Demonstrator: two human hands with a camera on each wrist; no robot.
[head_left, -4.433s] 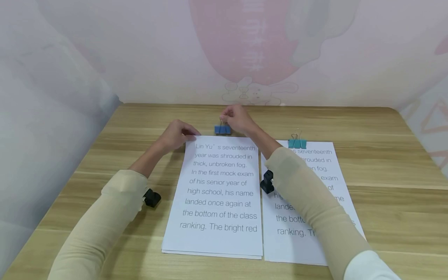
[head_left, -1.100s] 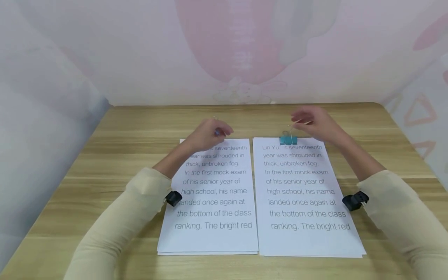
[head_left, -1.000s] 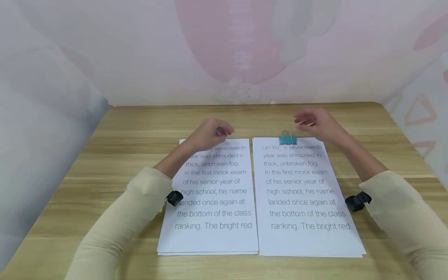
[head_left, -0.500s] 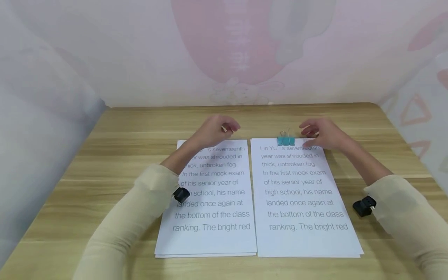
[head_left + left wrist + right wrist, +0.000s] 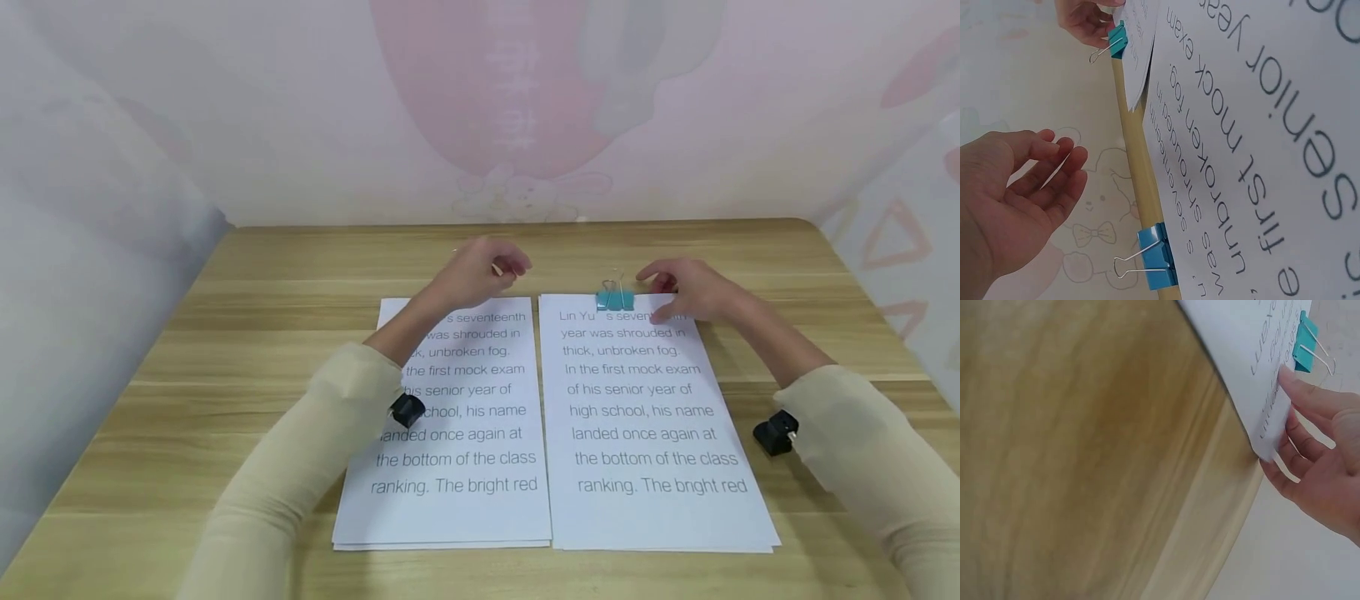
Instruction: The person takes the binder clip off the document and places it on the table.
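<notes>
Two stacks of printed paper lie side by side on the wooden table [image 5: 262, 333]. The left stack [image 5: 457, 433] carries a blue binder clip [image 5: 1157, 255] on its top edge; my left hand hides that clip in the head view. My left hand [image 5: 504, 268] hovers just above and behind it, fingers loosely curled and empty [image 5: 1063, 159]. The right stack [image 5: 652, 417] has a teal binder clip [image 5: 615, 298] on its top edge. My right hand [image 5: 663, 300] pinches that stack's top right corner beside the teal clip [image 5: 1304, 344], thumb on top and fingers under the slightly lifted sheets [image 5: 1254, 375].
The table meets a pale wall with a pink pattern [image 5: 510, 100] at the back and a grey panel [image 5: 90, 250] on the left. Bare wood runs on both sides of the stacks and along the front edge.
My right hand went from the blue clip over to the right stack, then came down and took its top corner. My left hand lifted slightly to the right, off the blue clip.
</notes>
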